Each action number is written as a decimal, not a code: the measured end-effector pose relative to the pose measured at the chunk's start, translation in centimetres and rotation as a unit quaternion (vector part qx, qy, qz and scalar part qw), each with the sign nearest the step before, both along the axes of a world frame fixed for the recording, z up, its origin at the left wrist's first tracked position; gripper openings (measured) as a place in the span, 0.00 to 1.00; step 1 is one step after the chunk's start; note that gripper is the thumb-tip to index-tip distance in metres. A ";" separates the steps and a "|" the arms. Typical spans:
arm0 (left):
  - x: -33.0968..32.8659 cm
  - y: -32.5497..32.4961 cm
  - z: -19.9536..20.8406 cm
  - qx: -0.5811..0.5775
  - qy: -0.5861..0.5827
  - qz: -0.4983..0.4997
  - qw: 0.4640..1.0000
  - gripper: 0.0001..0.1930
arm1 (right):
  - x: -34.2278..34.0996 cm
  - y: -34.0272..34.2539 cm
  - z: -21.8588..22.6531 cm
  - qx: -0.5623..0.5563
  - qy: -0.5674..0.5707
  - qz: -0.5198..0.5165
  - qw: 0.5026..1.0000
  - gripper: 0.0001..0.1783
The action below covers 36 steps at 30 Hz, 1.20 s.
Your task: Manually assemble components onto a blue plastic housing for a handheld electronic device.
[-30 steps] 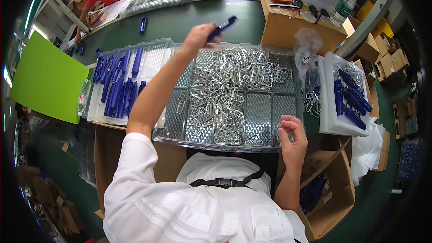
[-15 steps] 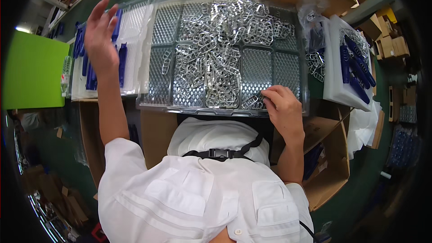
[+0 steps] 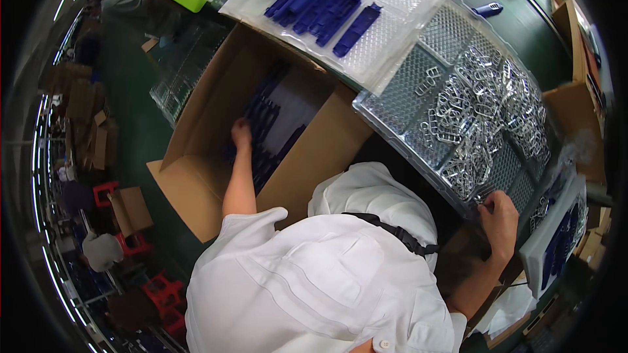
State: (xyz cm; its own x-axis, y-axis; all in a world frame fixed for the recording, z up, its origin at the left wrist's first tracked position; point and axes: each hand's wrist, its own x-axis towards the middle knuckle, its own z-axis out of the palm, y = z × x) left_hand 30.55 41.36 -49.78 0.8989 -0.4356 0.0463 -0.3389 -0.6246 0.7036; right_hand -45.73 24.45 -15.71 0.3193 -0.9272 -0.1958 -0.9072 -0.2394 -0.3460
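Left hand [image 3: 243, 133], 10 o'clock, in one carton [image 3: 327, 136], by many shells [image 3: 264, 117]; right hand [image 3: 500, 221], 4 o'clock, at one tray [image 3: 404, 77]. Can't tell either grip.

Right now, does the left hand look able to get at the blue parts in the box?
Probably yes: the left hand is inside the open-topped box, right by the blue parts, with nothing visible between.
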 end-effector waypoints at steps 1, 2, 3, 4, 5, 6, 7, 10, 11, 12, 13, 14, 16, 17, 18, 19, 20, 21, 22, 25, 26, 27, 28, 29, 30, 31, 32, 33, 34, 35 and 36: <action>-0.8 -1.0 -1.3 0.073 0.028 -0.001 0.997 0.12 | -0.4 0.5 0.3 -0.022 0.002 -0.031 0.999 0.16; -1.9 -1.8 -2.5 0.157 -0.047 -0.083 0.983 0.17 | -0.8 1.0 0.4 -0.043 0.003 -0.062 0.997 0.16; -2.8 -2.7 -3.5 0.155 -0.040 -0.086 0.983 0.17 | -0.4 1.3 1.1 -0.046 0.010 -0.063 0.997 0.16; -3.4 -3.6 -4.2 0.222 -0.036 -0.112 0.968 0.16 | 0.0 1.6 1.9 -0.041 -0.014 -0.115 0.992 0.19; -3.6 -4.4 -4.6 0.287 -0.032 -0.140 0.947 0.16 | 0.3 2.0 2.4 -0.038 -0.040 -0.169 0.984 0.23; -3.2 -4.9 -5.7 0.303 -0.049 -0.150 0.940 0.17 | -0.4 2.5 2.3 -0.044 -0.068 -0.169 0.982 0.29; -3.0 -5.4 -6.3 0.353 -0.059 -0.171 0.918 0.18 | -0.2 2.8 2.2 -0.053 -0.062 -0.180 0.980 0.29; -4.7 -5.8 -7.7 0.425 -0.109 -0.192 0.878 0.24 | 0.4 2.9 2.9 -0.033 -0.161 -0.187 0.969 0.27; -2.7 -4.5 -8.4 0.457 -0.146 -0.201 0.854 0.27 | 0.4 2.7 2.8 -0.003 -0.207 -0.220 0.953 0.26; -3.8 -5.9 -8.7 0.466 -0.141 -0.204 0.849 0.28 | 0.6 3.3 3.1 -0.018 -0.216 -0.234 0.948 0.24; -4.5 -6.7 -8.1 0.479 -0.137 -0.202 0.843 0.29 | 0.7 4.1 3.5 -0.030 -0.226 -0.244 0.943 0.22; -3.5 -6.7 -8.0 0.484 -0.121 -0.205 0.842 0.31 | 0.5 4.4 3.5 -0.037 -0.228 -0.256 0.939 0.22; -3.6 -7.3 -7.8 0.483 -0.105 -0.218 0.841 0.32 | 0.2 5.2 3.3 -0.024 -0.368 -0.298 0.880 0.18; -4.2 -7.9 -7.4 0.444 -0.098 -0.192 0.869 0.31 | 0.2 5.7 3.2 -0.036 -0.364 -0.310 0.878 0.18; -4.9 -8.4 -6.8 0.407 -0.089 -0.167 0.894 0.30 | 0.2 6.3 3.4 -0.030 -0.399 -0.347 0.848 0.16; -4.7 -7.8 -7.1 0.405 -0.093 -0.172 0.893 0.30 | 0.1 6.2 3.5 -0.018 -0.438 -0.375 0.817 0.14; -3.8 -7.1 -7.6 0.389 -0.106 -0.173 0.898 0.30 | 0.0 5.9 3.6 -0.016 -0.433 -0.367 0.823 0.13; -3.3 -6.3 -8.1 0.373 -0.115 -0.173 0.904 0.31 | -0.3 5.7 3.5 -0.018 -0.435 -0.369 0.821 0.13; -3.2 -5.9 -8.3 0.371 -0.118 -0.179 0.903 0.31 | -0.7 5.7 3.2 -0.021 -0.449 -0.370 0.813 0.12; -4.1 -5.5 -7.6 0.396 -0.148 -0.213 0.881 0.27 | -1.2 5.7 3.1 -0.036 -0.464 -0.355 0.811 0.09; -5.8 -5.7 -6.3 0.369 -0.121 -0.232 0.892 0.26 | -1.1 6.1 3.4 -0.049 -0.456 -0.340 0.821 0.08; -6.7 -5.7 -4.3 0.345 -0.099 -0.249 0.900 0.25 | -1.4 6.5 3.5 -0.054 -0.454 -0.345 0.819 0.08; -7.0 -5.9 -2.5 0.343 -0.102 -0.252 0.899 0.25 | -1.7 6.7 3.3 -0.078 -0.454 -0.341 0.820 0.07; -7.3 -6.1 -0.5 0.311 -0.090 -0.253 0.912 0.23 | -2.0 6.9 3.1 -0.103 -0.454 -0.338 0.818 0.06; -7.3 -6.1 0.7 0.279 -0.079 -0.252 0.923 0.21 | -2.2 7.0 3.1 -0.103 -0.459 -0.341 0.814 0.06; -6.2 -5.4 1.1 0.282 -0.086 -0.252 0.922 0.21 | -2.2 6.8 3.1 -0.108 -0.475 -0.362 0.795 0.06; -4.7 -4.7 1.9 0.137 -0.046 -0.215 0.966 0.22 | -2.1 6.5 3.1 -0.111 -0.489 -0.385 0.775 0.07; -4.2 -4.4 2.2 -0.010 0.001 -0.177 0.984 0.23 | -2.0 6.1 3.0 -0.110 -0.489 -0.392 0.771 0.07; -6.3 -5.0 3.9 -0.115 0.124 -0.143 0.975 0.22 | -1.5 6.0 3.2 -0.115 -0.511 -0.389 0.758 0.07; -10.5 -6.8 10.1 -0.211 0.248 -0.111 0.939 0.21 | -1.1 6.5 3.4 -0.127 -0.531 -0.391 0.741 0.08; -14.1 -8.1 16.7 -0.246 0.288 -0.092 0.921 0.21 | -1.0 6.7 3.5 -0.122 -0.548 -0.389 0.730 0.09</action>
State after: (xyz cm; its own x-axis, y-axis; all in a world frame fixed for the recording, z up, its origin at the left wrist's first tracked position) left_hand 16.40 33.23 -33.11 0.7490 -0.6369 -0.1828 0.1111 -0.1513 0.9822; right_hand -46.69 31.15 -12.19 -0.4826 -0.8757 -0.0164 -0.0124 0.0255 -0.9996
